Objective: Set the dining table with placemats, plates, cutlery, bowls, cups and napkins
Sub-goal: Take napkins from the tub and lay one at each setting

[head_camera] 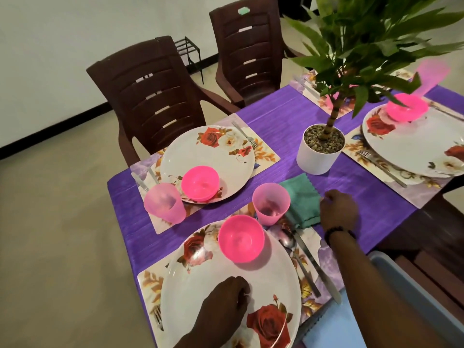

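Observation:
My right hand [339, 213] rests fingers-down on a folded teal napkin [301, 199] lying on the purple cloth beside a pale pink cup [270, 203]. My left hand [226, 301] lies curled on the near floral plate [226, 272], which carries a bright pink bowl [241, 238]. A spoon [288, 241] and a knife [316, 267] lie right of that plate on its placemat [148, 285]; a fork [157, 318] peeks out at its left. A second setting behind has a plate [213, 156], bowl [200, 182], cup [164, 202] and cutlery.
A potted plant in a white pot [319, 153] stands mid-table. A third plate [414, 146] with a pink bowl [406, 110] sits at the right. Two brown chairs [155, 94] stand behind the table. A light blue chair back [411, 297] and blue cloth are at the bottom right.

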The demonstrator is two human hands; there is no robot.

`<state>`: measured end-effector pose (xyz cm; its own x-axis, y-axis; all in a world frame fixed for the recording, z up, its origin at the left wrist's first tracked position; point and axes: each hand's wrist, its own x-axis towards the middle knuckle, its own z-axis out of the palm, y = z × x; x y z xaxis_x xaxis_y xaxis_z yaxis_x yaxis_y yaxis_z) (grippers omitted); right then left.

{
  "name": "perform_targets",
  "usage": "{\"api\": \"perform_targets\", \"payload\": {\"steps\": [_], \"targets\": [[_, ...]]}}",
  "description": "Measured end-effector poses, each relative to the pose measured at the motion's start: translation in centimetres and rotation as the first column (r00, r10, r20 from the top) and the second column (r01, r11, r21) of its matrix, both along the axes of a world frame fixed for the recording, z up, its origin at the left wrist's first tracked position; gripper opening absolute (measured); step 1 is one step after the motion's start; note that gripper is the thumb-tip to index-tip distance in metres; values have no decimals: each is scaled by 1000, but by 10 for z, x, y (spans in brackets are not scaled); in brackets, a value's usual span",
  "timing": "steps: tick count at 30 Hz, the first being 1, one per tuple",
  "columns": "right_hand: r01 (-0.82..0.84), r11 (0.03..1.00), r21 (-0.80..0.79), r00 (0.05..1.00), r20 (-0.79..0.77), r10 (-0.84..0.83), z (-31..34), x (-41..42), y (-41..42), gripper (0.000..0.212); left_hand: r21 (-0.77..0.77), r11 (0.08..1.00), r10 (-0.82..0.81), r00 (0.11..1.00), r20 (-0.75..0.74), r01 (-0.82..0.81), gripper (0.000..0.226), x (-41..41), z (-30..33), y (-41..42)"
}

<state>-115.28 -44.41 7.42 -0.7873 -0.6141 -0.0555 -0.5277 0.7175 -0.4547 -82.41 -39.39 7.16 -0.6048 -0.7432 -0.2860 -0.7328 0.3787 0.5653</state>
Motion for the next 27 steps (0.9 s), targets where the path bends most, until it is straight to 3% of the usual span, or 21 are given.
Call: {"api": "perform_targets", "payload": {"steps": [1, 4, 7, 11, 13, 16, 18, 21, 23, 25, 27], "targets": [[74, 996, 42, 997, 26, -75, 1, -4, 1, 32, -1, 1000, 5, 1000, 2, -5, 13, 0, 0, 0], [-15, 979, 203, 1000, 28, 10, -1, -2, 3, 49, -15, 1000, 15, 1000, 12, -15, 13, -3, 1, 0], [14, 969, 247, 989, 141, -50, -2, 1, -5, 62, -21, 1000, 23, 999, 26, -22, 13, -5, 2, 1], [-25, 946, 324, 968, 246, -59, 0, -3, -15, 45, -16, 999, 41, 999, 34, -41, 13, -6, 2, 1], [-25, 961, 276, 968, 248, -46, 4, -5, -18, 38, -29, 999, 39, 999, 32, -38, 13, -5, 2, 1], [84, 995, 48, 958, 272, -94, 11, -14, -20, 33, -39, 999, 35, 999, 22, -34, 15, -4, 2, 2], [72, 997, -5, 977, 200, -69, 15, -19, -19, 30, -39, 998, 42, 999, 14, -41, 15, -4, 1, 2], [-65, 996, 59, 994, -84, 70, 7, -20, -11, 47, -26, 999, 47, 999, 3, -47, 15, -5, 1, 2], [-314, 949, 18, 924, -225, 310, -3, -13, -4, 54, -41, 998, 45, 999, 9, -44, 16, -5, 2, 2], [-562, 823, 87, 791, -234, 565, -12, 1, 1, 56, -86, 996, 29, 999, 15, -27, 17, -6, 1, 3], [-674, 696, 248, 692, -120, 712, -20, 15, 6, 66, -144, 989, -24, 999, 44, 31, 15, -6, 3, 4]]}}
